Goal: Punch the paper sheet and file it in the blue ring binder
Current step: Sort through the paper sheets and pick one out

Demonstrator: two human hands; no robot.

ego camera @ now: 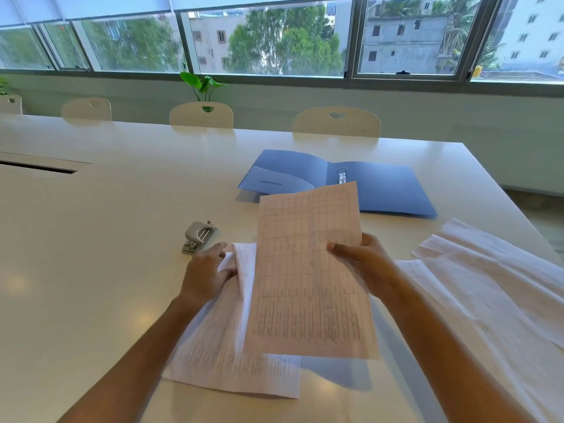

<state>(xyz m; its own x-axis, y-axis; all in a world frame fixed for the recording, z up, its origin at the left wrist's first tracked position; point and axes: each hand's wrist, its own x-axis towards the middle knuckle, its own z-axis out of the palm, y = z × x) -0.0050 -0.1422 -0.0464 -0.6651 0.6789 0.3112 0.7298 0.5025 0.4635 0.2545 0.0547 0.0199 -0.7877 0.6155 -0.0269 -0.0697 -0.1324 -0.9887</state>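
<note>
My right hand [363, 264] pinches the right edge of a printed paper sheet [308, 276] and holds it lifted above the table, tilted toward me. My left hand [206, 270] rests on a second sheet [232, 355] lying on the table, its fingers holding that sheet's curled top corner. A grey hole punch [198, 236] sits on the table just beyond my left hand. The blue ring binder [381, 187] lies open farther back, its metal rings [341, 175] partly hidden behind the top of the lifted sheet.
Several loose printed sheets [488, 285] are spread on the white table [91, 239] to my right, near its right edge. Cream chairs [335, 122] line the far side under a window. A cable slot [36, 166] is at the left.
</note>
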